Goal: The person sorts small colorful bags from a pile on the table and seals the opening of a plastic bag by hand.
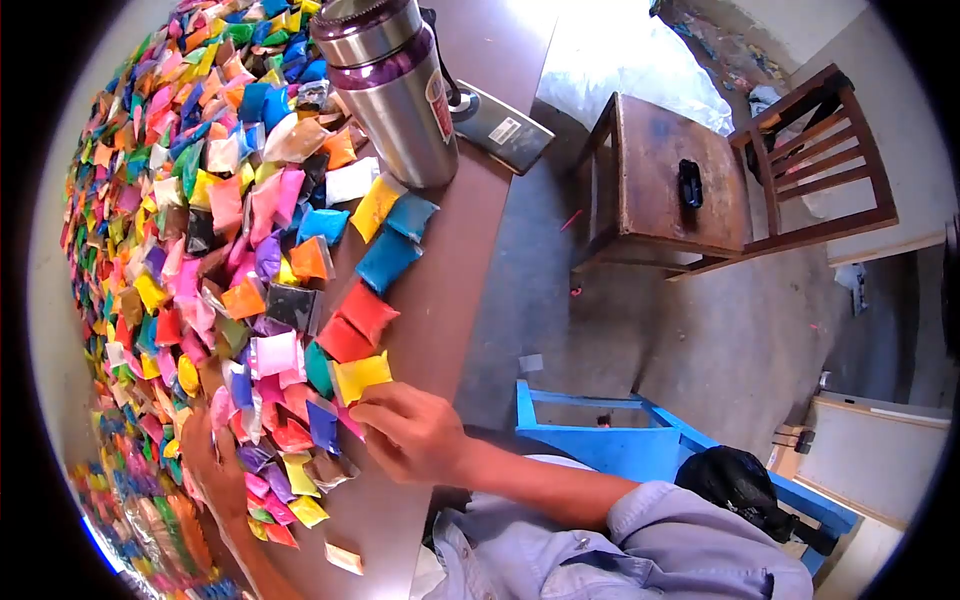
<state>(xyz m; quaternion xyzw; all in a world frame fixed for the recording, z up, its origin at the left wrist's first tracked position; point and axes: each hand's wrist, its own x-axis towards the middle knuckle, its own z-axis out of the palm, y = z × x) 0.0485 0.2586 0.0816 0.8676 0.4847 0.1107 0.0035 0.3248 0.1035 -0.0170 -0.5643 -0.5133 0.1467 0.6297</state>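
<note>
Small clear packets filled with coloured, clay-like stuff cover the brown table in a thick heap. My right hand is closed at the heap's near edge, its fingertips pinching the lower edge of a yellow packet. Red packets lie just beyond it, and a dark blue packet is beside the fingers. To the left, my left hand rests among the packets with its fingers apart and reaching into the heap. Its fingertips are partly hidden, and I see nothing held there.
A steel flask stands on the table beside a phone-like flat device at the edge. A wooden chair holds a dark object. Nearer are a blue frame and a black bag.
</note>
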